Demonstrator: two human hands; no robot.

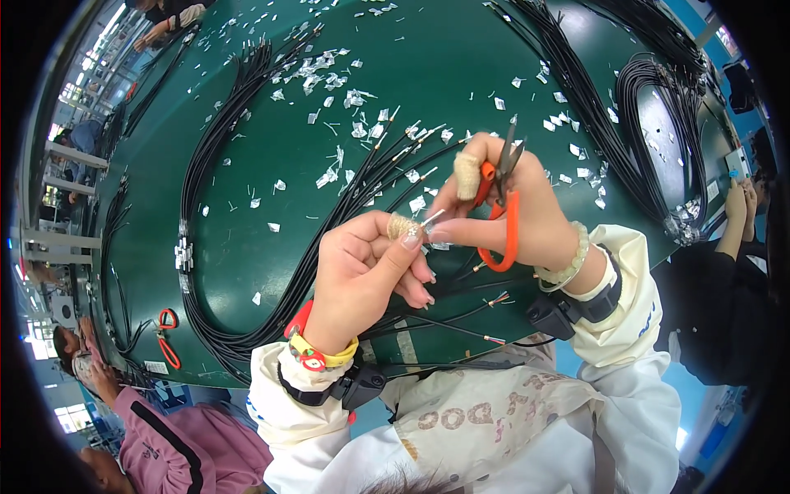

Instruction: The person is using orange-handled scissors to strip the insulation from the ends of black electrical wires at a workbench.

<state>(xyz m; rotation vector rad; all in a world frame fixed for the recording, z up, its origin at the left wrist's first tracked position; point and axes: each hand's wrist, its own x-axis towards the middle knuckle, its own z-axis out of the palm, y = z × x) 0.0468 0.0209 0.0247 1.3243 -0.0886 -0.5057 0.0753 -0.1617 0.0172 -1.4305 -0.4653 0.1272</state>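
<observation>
My left hand (362, 267) pinches the stripped end of a thin black cable (428, 218) between thumb and taped forefinger. My right hand (510, 206) holds orange-handled scissors (504, 193), blades pointing up and away, while its fingertips touch the same cable end. A fan of black cables (271, 222) with bare metallic tips lies on the green table (428, 66) under and beyond both hands. Small silvery foil scraps (329, 82) are scattered over the table.
Bundles of black cable (650, 123) lie at the right and far left. A second pair of orange scissors (168, 333) rests at the table's left near edge. Other people sit at the left (164, 445), right (732, 272) and top left.
</observation>
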